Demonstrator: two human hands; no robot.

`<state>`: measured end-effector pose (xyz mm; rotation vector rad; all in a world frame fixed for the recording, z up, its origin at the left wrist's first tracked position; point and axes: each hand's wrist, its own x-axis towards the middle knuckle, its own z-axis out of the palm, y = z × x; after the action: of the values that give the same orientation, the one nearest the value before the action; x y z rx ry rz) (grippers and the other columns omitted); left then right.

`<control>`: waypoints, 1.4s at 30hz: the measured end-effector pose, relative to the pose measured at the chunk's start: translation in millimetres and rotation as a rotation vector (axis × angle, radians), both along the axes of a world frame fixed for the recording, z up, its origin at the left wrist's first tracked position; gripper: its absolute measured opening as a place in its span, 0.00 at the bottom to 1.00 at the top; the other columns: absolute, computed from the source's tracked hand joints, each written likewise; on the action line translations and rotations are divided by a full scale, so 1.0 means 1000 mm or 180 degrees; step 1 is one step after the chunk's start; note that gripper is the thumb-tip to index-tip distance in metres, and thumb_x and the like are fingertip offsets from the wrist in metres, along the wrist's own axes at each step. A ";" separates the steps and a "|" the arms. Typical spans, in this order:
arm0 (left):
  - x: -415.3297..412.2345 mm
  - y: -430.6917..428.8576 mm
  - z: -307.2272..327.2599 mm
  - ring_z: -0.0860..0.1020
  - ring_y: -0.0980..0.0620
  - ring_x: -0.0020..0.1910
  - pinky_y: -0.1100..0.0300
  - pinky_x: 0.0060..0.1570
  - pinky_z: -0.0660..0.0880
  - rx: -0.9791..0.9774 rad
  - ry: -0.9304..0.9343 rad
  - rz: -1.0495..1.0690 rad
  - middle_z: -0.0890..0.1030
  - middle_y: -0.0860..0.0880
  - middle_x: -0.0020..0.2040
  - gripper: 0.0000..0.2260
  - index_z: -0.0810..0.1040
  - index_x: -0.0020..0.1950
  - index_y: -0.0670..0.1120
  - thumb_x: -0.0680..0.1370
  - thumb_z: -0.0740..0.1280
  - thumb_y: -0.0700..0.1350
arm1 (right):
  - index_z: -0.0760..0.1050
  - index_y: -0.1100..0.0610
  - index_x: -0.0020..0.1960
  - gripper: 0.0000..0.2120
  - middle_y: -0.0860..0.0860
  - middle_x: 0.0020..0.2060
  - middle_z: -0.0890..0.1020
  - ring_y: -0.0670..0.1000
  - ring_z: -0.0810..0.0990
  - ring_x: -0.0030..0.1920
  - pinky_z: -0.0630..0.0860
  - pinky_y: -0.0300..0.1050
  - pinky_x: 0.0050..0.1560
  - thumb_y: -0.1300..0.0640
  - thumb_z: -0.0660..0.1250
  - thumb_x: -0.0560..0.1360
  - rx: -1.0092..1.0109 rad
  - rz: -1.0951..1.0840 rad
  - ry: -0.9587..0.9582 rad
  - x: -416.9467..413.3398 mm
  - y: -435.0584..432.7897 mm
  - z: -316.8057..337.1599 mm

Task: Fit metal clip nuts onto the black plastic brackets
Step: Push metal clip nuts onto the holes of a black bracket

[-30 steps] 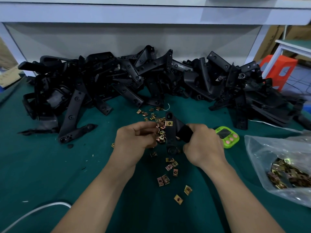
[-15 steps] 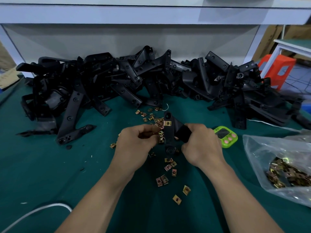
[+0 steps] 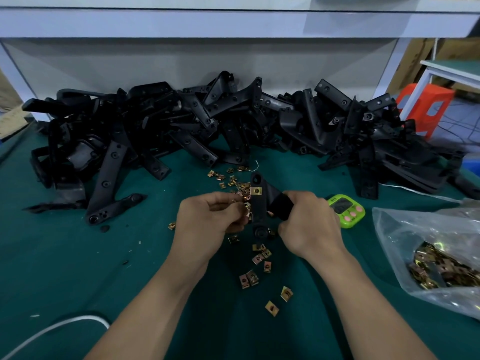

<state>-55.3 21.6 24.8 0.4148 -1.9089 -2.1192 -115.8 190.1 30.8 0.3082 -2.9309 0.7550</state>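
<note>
A green-covered bench (image 3: 65, 268) fills the view, backed by a white shelf frame (image 3: 233, 24). Across the far side of the bench sprawls a heap of black plastic brackets (image 3: 233, 118), piled over one another from the left edge to the right. At the right edge lies a clear plastic bag (image 3: 405, 237) with a mass of brass-coloured bagged clip nuts (image 3: 441, 268) inside. An orange stool (image 3: 431, 107) stands beyond the bench on the right.

Two bare forearms reach in from below and meet at the middle. The right grip (image 3: 309, 224) is closed round the side arm of the held bracket (image 3: 259, 203), fingers curled over the black plastic. This bracket stands roughly upright between the two hands, its round lower end down among the scattered nuts. The left grip (image 3: 207, 216) is curled just beside the bracket's left edge and pinches a few held clip nuts (image 3: 245, 201) at its fingertips; how many cannot be told.

A green timer (image 3: 346, 210) with pink buttons lies just right of the right grip; its display is too small to read. A white cable (image 3: 52, 331) curves across the near left corner. Loose clip nuts (image 3: 249, 278) are strewn on the bench in front of and behind the hands. One fitted clip nut (image 3: 256, 190) sits clipped on the held bracket's upper part, above both grips.
</note>
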 end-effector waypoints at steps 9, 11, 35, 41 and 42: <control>0.004 -0.005 0.007 0.81 0.52 0.29 0.65 0.28 0.77 -0.0100 -0.0087 -0.0002 0.85 0.43 0.33 0.06 0.83 0.46 0.40 0.72 0.77 0.33 | 0.71 0.47 0.37 0.12 0.45 0.29 0.75 0.46 0.71 0.30 0.63 0.45 0.32 0.62 0.70 0.65 -0.0106 -0.0060 0.0009 0.001 0.001 0.001; 0.004 -0.006 0.007 0.81 0.52 0.28 0.65 0.28 0.77 -0.0127 -0.0096 -0.0035 0.84 0.44 0.32 0.07 0.81 0.45 0.39 0.72 0.77 0.33 | 0.72 0.47 0.39 0.12 0.45 0.29 0.76 0.47 0.72 0.30 0.63 0.44 0.31 0.62 0.70 0.65 -0.0116 -0.0052 0.0009 0.002 0.001 0.001; 0.010 -0.029 0.017 0.76 0.59 0.38 0.66 0.41 0.72 -0.1028 -0.0629 -0.1680 0.83 0.53 0.37 0.09 0.88 0.40 0.51 0.76 0.74 0.38 | 0.72 0.49 0.40 0.09 0.44 0.29 0.71 0.56 0.72 0.34 0.66 0.46 0.36 0.61 0.70 0.67 0.0555 0.0120 0.0399 0.004 -0.003 0.000; 0.010 -0.029 0.017 0.77 0.55 0.33 0.65 0.35 0.75 -0.0637 -0.0703 -0.1611 0.82 0.47 0.33 0.03 0.88 0.38 0.47 0.66 0.79 0.44 | 0.75 0.48 0.42 0.09 0.44 0.29 0.70 0.56 0.71 0.34 0.65 0.46 0.36 0.61 0.71 0.67 0.0520 0.0112 0.0382 0.005 -0.004 -0.001; 0.010 -0.028 0.016 0.78 0.55 0.31 0.65 0.34 0.75 -0.0505 -0.0725 -0.1513 0.81 0.46 0.32 0.05 0.88 0.37 0.46 0.64 0.79 0.45 | 0.76 0.48 0.43 0.09 0.43 0.29 0.70 0.55 0.70 0.33 0.65 0.46 0.36 0.61 0.71 0.67 0.0497 0.0096 0.0359 0.005 -0.005 -0.001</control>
<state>-44.8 -6.2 40.6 0.1862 -2.4923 -2.2466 -110.6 185.3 29.9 0.3951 -2.8887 0.4952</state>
